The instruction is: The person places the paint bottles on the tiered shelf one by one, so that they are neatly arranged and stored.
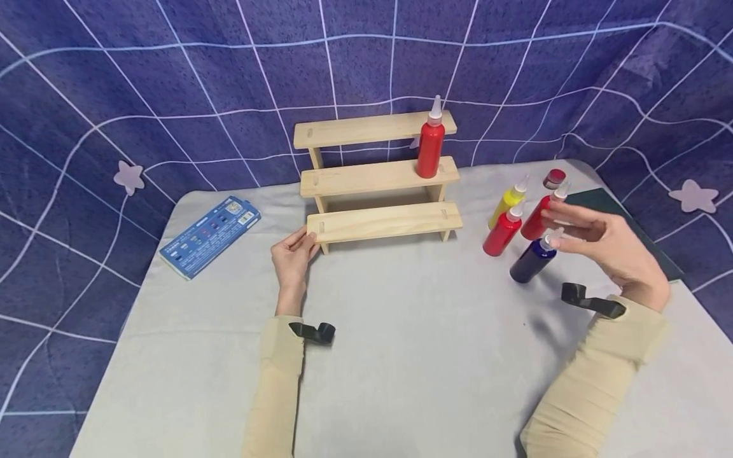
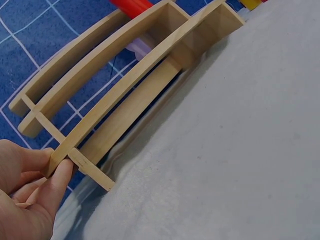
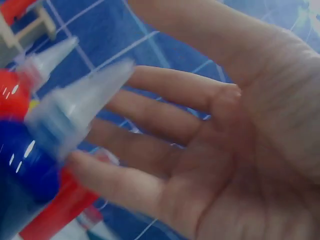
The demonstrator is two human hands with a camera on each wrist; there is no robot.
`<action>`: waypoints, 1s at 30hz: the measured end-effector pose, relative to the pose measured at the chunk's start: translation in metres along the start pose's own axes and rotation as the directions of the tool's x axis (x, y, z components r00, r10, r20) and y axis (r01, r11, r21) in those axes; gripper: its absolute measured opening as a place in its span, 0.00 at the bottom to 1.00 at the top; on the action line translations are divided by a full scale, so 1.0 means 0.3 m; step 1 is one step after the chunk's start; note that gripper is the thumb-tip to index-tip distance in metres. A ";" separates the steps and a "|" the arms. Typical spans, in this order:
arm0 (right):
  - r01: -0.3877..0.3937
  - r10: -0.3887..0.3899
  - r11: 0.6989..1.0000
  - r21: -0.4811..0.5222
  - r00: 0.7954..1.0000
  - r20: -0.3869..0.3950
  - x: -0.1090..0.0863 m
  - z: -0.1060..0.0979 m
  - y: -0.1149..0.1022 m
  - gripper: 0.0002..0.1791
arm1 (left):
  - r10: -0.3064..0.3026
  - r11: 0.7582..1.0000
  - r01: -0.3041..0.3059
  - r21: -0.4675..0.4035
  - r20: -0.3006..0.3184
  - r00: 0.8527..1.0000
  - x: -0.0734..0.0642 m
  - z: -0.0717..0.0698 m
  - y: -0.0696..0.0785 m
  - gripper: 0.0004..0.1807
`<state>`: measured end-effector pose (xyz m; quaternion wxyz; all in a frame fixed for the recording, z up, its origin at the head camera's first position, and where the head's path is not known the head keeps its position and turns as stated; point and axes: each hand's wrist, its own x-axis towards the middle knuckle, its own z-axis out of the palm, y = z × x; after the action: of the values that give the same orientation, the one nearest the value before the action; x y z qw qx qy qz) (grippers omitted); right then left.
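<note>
My left hand pinches the left end of the lowest board of a three-tier wooden shelf; thumb and fingers meet its edge in the left wrist view. A red squeeze bottle with a white pointed nozzle stands at the right on the middle tier. On the right, my right hand has its fingers spread and loosely bent beside a dark blue squeeze bottle, around its nozzle but not closed on it. Two red bottles, one nearer and one farther, and a yellow bottle stand close by.
A blue printed box lies left of the shelf. Behind the bottles are a small red-lidded jar and a dark green board. A blue curtain hangs along the back of the white-covered table.
</note>
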<state>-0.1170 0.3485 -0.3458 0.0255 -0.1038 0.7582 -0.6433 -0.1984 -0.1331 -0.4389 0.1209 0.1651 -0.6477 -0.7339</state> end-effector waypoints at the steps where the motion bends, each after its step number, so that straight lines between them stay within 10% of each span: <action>1: -0.035 0.037 0.996 -0.077 0.999 0.018 0.002 -0.006 0.012 0.32 | 0.003 1.000 -0.003 0.008 -0.002 1.000 0.000 -0.001 0.001 0.19; 6: -0.131 0.156 0.956 -0.262 0.985 0.079 0.013 -0.014 0.072 0.28 | 0.006 1.000 -0.006 0.006 -0.001 1.000 0.002 -0.005 -0.002 0.18; 12: -0.194 0.209 0.975 -0.104 0.963 0.168 0.020 -0.017 0.170 0.14 | 0.009 1.000 -0.009 -0.008 0.009 1.000 0.008 -0.002 -0.011 0.19; 23: -0.282 0.222 0.946 0.161 0.923 0.315 0.030 -0.036 0.251 0.18 | 0.015 1.000 -0.015 -0.015 0.017 1.000 0.006 -0.007 -0.002 0.19; 30: -0.195 0.167 0.977 0.086 0.952 0.258 0.020 -0.022 0.208 0.16 | 0.013 0.999 -0.012 -0.030 0.019 1.000 0.005 -0.009 0.000 0.19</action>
<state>-0.1318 0.3631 -0.4053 0.1852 -0.1122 0.7186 -0.6609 -0.1988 -0.1361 -0.4393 0.1218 0.1523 -0.6386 -0.7444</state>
